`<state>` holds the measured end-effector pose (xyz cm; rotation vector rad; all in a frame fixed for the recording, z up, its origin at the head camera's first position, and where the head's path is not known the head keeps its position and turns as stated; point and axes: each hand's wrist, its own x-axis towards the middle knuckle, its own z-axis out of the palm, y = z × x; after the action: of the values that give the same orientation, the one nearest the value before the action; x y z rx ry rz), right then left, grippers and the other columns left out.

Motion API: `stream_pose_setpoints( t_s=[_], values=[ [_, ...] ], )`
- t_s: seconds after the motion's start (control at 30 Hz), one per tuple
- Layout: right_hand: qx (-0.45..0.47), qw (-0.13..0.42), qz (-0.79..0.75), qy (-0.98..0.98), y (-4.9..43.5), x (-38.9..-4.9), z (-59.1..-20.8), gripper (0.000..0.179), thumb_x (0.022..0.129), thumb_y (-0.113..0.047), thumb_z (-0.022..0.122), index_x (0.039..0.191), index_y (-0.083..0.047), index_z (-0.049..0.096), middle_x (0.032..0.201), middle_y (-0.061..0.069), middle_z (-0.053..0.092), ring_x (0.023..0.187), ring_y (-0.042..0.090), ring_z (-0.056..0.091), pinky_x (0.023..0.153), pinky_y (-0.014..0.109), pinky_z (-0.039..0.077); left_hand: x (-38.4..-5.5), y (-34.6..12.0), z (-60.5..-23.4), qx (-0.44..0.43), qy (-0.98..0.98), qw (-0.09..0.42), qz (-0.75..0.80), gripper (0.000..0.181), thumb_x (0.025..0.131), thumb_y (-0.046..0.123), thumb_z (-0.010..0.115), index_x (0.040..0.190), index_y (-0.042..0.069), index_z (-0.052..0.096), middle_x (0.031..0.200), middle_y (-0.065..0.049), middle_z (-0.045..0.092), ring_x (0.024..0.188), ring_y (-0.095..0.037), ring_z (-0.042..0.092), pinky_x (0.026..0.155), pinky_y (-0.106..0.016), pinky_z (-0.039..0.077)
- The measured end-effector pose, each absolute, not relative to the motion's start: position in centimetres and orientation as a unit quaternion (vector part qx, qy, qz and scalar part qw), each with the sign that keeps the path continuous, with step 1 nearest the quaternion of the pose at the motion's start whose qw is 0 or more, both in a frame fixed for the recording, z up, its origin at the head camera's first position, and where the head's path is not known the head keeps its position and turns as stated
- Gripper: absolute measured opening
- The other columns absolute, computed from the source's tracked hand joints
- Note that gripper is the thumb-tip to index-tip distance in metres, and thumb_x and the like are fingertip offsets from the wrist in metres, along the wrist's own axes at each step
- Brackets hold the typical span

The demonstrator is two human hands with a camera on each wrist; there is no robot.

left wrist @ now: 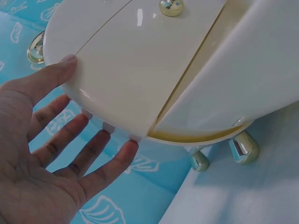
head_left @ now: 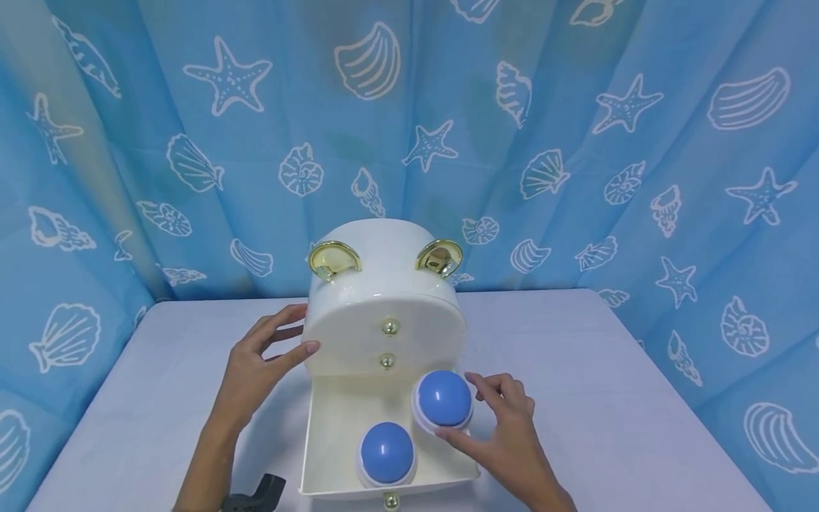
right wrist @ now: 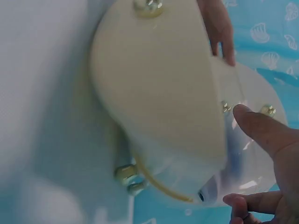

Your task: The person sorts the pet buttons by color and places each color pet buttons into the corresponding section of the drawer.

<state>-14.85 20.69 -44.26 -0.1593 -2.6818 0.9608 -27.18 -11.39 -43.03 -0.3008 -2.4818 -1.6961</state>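
A white, rounded cabinet with gold ears stands on the table, its bottom drawer pulled out. My left hand touches the cabinet's left side, thumb on the front edge; in the left wrist view the fingers are spread along the side. Over the drawer's right part, my right hand pinches a round white piece with a blue dome between thumb and fingers. A second blue-domed piece sits in the drawer near its front. In the right wrist view the held piece is blurred and partly hidden behind the drawer.
Gold knobs mark the cabinet's front, and another knob is on the drawer front. Short gold feet hold the cabinet off the white tabletop. A blue shell-patterned curtain hangs behind. A black strap is on the left wrist.
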Motion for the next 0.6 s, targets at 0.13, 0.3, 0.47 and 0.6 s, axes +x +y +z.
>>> stream_pose_setpoints(
  t_s=[0.13,0.3,0.47,0.6],
  values=[
    [-0.034,0.159,0.349,-0.923,20.4,-14.6,-43.7,0.068,0.071,-0.045,0.090,0.131,-0.021,0.065,0.106,-0.008,0.050,0.102,0.014,0.043,0.083,0.039,0.040,-27.2,-11.5,-42.8,-0.100,-0.822,0.062,-0.557,0.069,0.084,0.053,0.077,0.145,0.033,0.052,0.145,0.006,0.049,0.128,-0.026,0.053,0.094,-0.054,0.051],
    [-0.024,0.200,0.367,-0.908,20.2,-13.2,-44.0,0.040,0.077,-0.022,0.089,0.114,-0.025,0.074,0.098,-0.014,0.054,0.093,0.004,0.051,0.082,0.035,0.048,-27.2,-11.3,-42.7,-0.104,-0.823,0.061,-0.555,0.069,0.084,0.053,0.077,0.145,0.032,0.052,0.145,0.006,0.049,0.128,-0.026,0.054,0.094,-0.053,0.052],
    [0.084,0.265,0.383,-0.881,19.9,-11.1,-45.6,0.040,0.075,-0.007,0.088,0.106,-0.027,0.075,0.094,-0.015,0.056,0.080,0.005,0.057,0.069,0.024,0.053,-27.3,-11.1,-42.6,-0.106,-0.823,0.062,-0.555,0.069,0.084,0.053,0.076,0.145,0.033,0.052,0.146,0.006,0.049,0.128,-0.026,0.053,0.094,-0.054,0.052],
    [0.139,0.259,0.413,-0.862,19.1,-9.1,-46.8,0.037,0.075,-0.005,0.087,0.103,-0.025,0.075,0.089,-0.014,0.054,0.071,0.005,0.055,0.057,0.022,0.050,-27.3,-11.2,-42.5,-0.111,-0.821,0.065,-0.556,0.068,0.084,0.052,0.077,0.145,0.033,0.052,0.145,0.006,0.049,0.128,-0.026,0.054,0.094,-0.054,0.052]
  ],
)
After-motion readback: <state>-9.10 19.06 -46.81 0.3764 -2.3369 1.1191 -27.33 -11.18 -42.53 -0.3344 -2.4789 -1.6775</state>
